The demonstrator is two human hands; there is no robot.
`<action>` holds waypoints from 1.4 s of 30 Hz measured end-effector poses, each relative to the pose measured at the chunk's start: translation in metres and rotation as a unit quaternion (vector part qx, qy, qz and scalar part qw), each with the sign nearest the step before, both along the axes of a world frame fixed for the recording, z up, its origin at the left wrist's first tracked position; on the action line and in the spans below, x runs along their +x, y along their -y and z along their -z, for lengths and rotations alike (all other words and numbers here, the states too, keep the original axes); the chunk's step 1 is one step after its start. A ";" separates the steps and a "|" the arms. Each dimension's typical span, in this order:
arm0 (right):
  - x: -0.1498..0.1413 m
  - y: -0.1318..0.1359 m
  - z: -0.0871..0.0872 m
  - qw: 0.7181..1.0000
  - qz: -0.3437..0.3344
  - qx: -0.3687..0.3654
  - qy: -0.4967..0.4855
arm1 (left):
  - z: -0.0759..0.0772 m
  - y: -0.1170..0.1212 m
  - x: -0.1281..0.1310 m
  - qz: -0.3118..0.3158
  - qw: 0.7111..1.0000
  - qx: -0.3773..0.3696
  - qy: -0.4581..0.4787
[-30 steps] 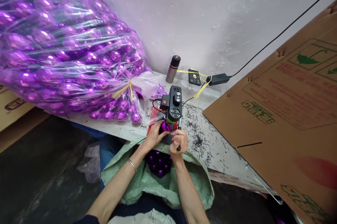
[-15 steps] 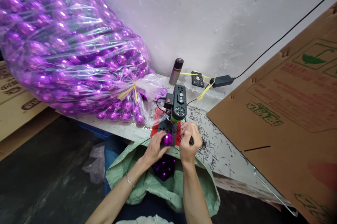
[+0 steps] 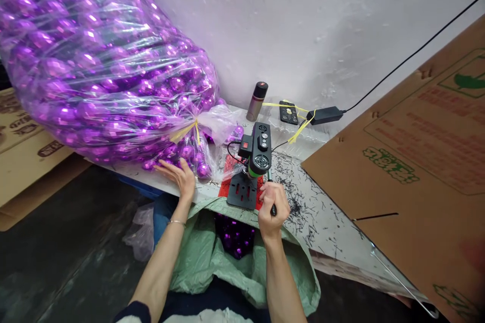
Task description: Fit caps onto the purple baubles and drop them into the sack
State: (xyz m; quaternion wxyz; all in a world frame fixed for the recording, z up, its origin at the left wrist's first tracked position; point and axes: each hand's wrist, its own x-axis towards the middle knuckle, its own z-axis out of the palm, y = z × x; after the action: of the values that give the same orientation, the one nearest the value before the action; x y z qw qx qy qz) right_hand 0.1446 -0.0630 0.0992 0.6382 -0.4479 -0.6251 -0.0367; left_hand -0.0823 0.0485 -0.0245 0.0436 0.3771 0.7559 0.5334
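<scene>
My left hand (image 3: 177, 176) reaches with fingers spread toward the shiny purple faceted balls (image 3: 203, 170) at the tied mouth of a clear plastic bag (image 3: 125, 75). Nothing shows in its grasp. My right hand (image 3: 275, 206) is wrapped round a black handle (image 3: 273, 210) with a metal rod, beside a small black machine (image 3: 260, 148). Whether the rod is joined to the machine is hard to see. The machine's slotted base plate (image 3: 241, 192) is bare. Below it, an open green woven sack (image 3: 212, 265) holds more purple balls (image 3: 238, 249).
A spray can (image 3: 257, 101) and a black power adapter (image 3: 326, 115) with yellow ties stand near the wall. Black clippings (image 3: 299, 201) litter the white tabletop. A large cardboard box (image 3: 417, 161) leans in from the right, and other cardboard (image 3: 26, 141) lies at left.
My left hand has left the base plate, where it held a purple ball, and moved left to the balls by the bag. That ball is off the plate. My right hand keeps the handle.
</scene>
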 end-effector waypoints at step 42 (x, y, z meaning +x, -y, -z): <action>-0.002 0.003 0.014 1.000 -0.006 -0.002 -0.004 | -0.042 -0.023 0.056 0.458 0.770 -0.134 -0.425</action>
State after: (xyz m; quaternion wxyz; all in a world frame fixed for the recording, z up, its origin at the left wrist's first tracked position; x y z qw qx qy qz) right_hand 0.1430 -0.0661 0.0847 0.6399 -0.4456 -0.6253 -0.0298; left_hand -0.0260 0.0716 0.0177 0.0068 0.8569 0.4990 0.1294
